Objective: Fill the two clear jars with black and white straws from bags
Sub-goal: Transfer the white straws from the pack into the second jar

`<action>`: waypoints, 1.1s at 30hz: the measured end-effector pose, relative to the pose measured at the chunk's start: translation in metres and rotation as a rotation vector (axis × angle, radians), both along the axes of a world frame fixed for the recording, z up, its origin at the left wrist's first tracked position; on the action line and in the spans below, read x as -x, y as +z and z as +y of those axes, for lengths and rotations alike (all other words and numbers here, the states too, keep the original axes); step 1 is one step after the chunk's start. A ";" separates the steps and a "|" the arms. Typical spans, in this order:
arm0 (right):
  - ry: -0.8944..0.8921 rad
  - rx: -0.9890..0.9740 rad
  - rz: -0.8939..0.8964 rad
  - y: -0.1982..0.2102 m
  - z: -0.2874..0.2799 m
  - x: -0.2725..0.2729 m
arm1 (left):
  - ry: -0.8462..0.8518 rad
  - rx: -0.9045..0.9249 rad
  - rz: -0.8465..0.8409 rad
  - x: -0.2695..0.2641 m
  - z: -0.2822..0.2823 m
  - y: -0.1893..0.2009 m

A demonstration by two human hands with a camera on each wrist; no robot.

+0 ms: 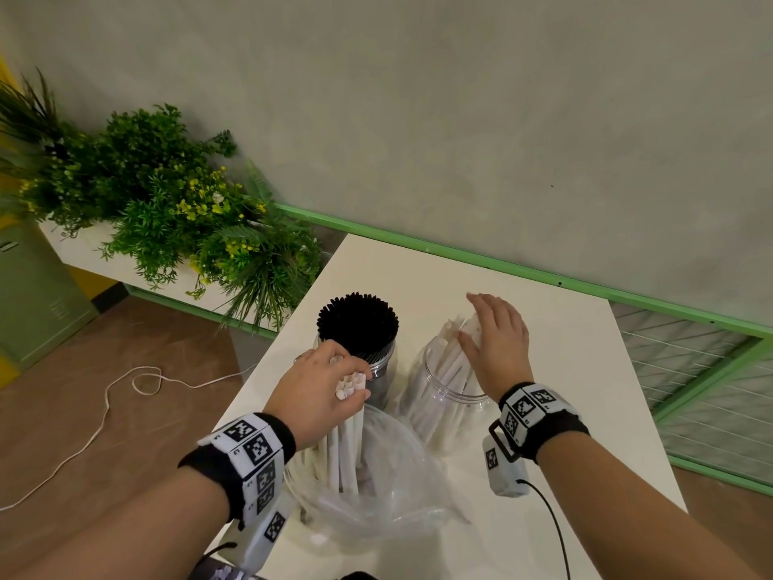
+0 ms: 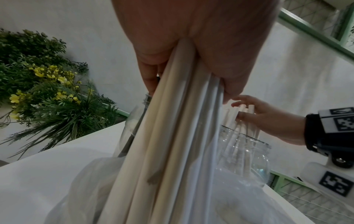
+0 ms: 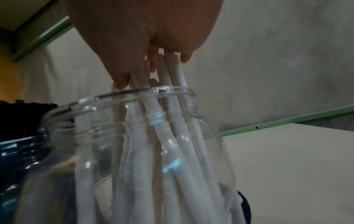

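On the white table stand two clear jars. The left jar is packed with black straws. The right jar holds several white straws that lean to the far side. My left hand grips a bundle of white straws by its top end, and the bundle's lower part stands in a clear plastic bag at the table's near edge. My right hand hovers over the right jar, its straight fingers touching the straw tops above the rim.
Artificial plants fill a white planter left of the table. A white cord lies on the brown floor. A green rail runs along the grey wall, and a wire mesh panel lies to the right.
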State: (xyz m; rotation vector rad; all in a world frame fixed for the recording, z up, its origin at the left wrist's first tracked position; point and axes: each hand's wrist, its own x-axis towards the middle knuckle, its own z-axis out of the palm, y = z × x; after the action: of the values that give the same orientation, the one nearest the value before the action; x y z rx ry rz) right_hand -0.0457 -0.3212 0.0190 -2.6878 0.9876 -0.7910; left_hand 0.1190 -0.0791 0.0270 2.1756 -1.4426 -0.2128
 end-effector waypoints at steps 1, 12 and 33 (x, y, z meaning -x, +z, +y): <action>-0.024 -0.006 -0.028 0.000 -0.001 0.003 | 0.000 0.000 0.001 0.000 0.000 0.000; 0.043 -0.361 -0.136 -0.004 -0.005 0.030 | 0.000 0.000 0.009 -0.001 -0.002 -0.002; 0.130 -0.218 0.100 -0.003 -0.013 -0.011 | 0.015 0.015 0.024 -0.001 0.000 -0.003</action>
State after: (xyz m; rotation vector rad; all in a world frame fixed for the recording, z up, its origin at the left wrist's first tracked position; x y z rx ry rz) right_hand -0.0343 -0.3342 0.0160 -2.5912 0.8544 -0.4977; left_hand 0.1199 -0.0794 0.0238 2.1642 -1.4098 -0.2219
